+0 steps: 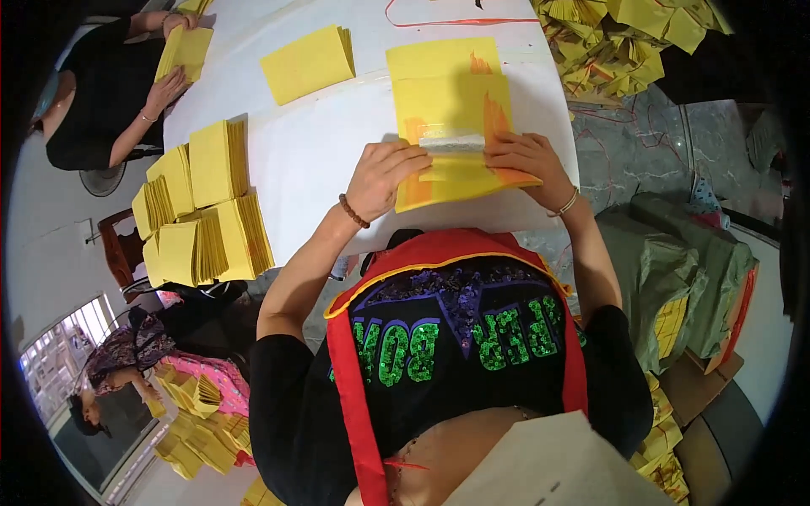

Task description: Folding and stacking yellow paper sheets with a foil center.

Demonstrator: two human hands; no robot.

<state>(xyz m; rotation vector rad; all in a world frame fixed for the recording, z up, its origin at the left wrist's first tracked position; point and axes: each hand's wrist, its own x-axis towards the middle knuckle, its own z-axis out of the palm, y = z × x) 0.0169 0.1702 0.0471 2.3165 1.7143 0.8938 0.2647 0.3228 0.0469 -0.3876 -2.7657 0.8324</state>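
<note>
A stack of yellow paper sheets (454,101) with orange markings and a silver foil patch (451,144) lies in front of me on the white table, its near end bent upward. My left hand (384,173) grips the left edge beside the foil, fingers closed over the paper and thumb out of sight. On the right edge, my right hand (530,167) holds the folded part with its fingers curled over the top. The undersides of both grips are hidden by the paper.
Another yellow paper bundle (309,64) lies farther off on the white table (308,143). Several stacked bundles (221,164) stand at its left edge. Across the left corner, a person (101,93) handles yellow paper. Loose yellow papers (624,51) pile up at far right, near green sacks (675,261).
</note>
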